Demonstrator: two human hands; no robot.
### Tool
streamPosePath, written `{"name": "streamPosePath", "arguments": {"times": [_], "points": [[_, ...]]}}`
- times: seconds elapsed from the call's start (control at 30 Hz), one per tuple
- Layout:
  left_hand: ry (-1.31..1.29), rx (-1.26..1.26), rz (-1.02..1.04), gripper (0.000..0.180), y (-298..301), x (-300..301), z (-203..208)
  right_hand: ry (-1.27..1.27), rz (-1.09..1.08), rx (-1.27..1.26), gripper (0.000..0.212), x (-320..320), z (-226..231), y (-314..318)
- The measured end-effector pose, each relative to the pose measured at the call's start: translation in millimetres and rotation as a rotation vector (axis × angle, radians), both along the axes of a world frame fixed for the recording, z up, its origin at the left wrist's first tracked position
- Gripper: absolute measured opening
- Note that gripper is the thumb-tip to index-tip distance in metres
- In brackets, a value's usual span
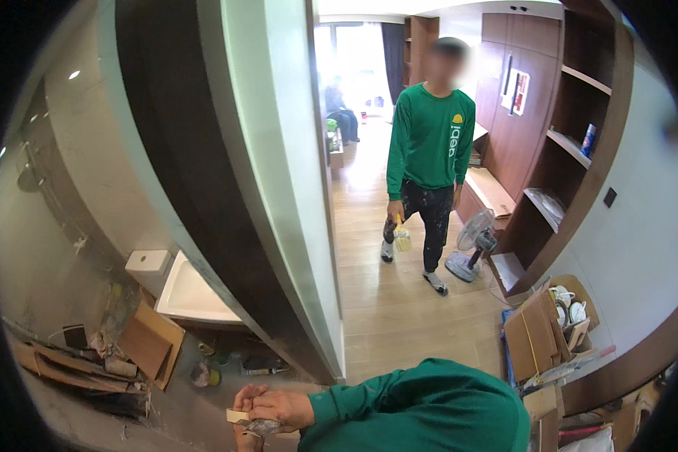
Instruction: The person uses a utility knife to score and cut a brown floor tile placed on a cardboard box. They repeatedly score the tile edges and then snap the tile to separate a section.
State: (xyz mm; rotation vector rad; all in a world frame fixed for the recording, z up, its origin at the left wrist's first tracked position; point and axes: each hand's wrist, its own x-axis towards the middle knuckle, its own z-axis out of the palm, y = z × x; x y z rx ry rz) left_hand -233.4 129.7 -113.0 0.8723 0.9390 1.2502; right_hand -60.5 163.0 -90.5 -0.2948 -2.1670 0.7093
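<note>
My right hand, at the end of a green sleeve, reaches across the lower edge to the left. Its fingers are closed round a small cream-coloured flat piece and a crumpled greyish bit; their exact kind is unclear. My left hand lies just beside and below it, pressed close to the same bits and partly hidden behind the right hand. What the left fingers grip does not show clearly. Both hands are low, in front of the doorway to a bathroom-like room.
A co-worker in a green shirt stands ahead, holding a paintbrush. Beside them is a floor fan. Cartons stand at right, near open shelves. Left of the door frame are a washbasin and cardboard.
</note>
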Motion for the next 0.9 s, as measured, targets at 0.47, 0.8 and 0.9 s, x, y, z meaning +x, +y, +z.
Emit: {"name": "streamPosePath", "arguments": {"times": [0.47, 0.8, 0.9], "points": [[-0.001, 0.164, 0.042, 0.049, 40, -29, 38, 0.562, -0.387, -0.68, 0.046, -36, 4, -17], [0.226, 0.615, -0.033, 0.05, 6, -14, 76, 0.824, -0.027, -1.485, 0.054, -46, 20, -31], [0.165, 0.6, -0.035, 0.043, -1, -16, 85, 0.829, 0.057, -1.457, 0.062, -59, 19, -31]]}}
